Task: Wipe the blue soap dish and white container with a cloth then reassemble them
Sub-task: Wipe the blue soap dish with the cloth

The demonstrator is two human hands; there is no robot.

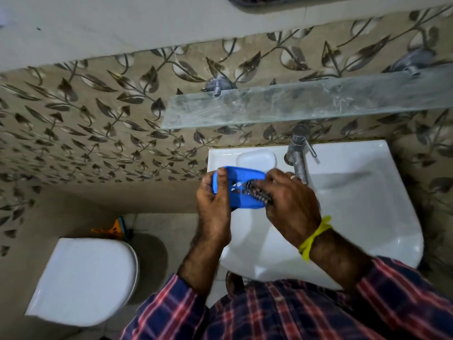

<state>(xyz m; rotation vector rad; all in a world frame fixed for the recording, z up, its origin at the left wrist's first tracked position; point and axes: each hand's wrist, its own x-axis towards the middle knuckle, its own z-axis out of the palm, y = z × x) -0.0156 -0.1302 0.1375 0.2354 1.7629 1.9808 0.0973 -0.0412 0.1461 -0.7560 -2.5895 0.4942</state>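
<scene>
The left hand (214,202) gripped the blue dish (241,190) by its left end, thumb laid over the rim and fingers curled underneath. The dish was held in the air, tilted, above the left rear corner of the sink (355,192), its slotted inside facing the camera. The right hand (286,200) pressed a small dark cloth (259,196) into the dish's right half, fingers curled around the wad; the cloth looked checked or ribbed, though blur made the pattern hard to tell. A ring (293,177) sat on one finger of that hand, and a yellow thread (313,238) was tied round the wrist.

The white container (256,158) lay on the sink's back ledge, just behind the dish and left of the tap (297,153), apart from both hands. Dish and container were separate.

No brand, label or writing could be read on the dish, the container, the tap or the sink.

A glass shelf (306,104) was fixed to the leaf-patterned wall (85,119) above the sink. A closed toilet (83,280) stood at lower left, with an orange and blue object (115,228) behind it, too small to identify. Plaid sleeves (169,307) covered both forearms partway.
</scene>
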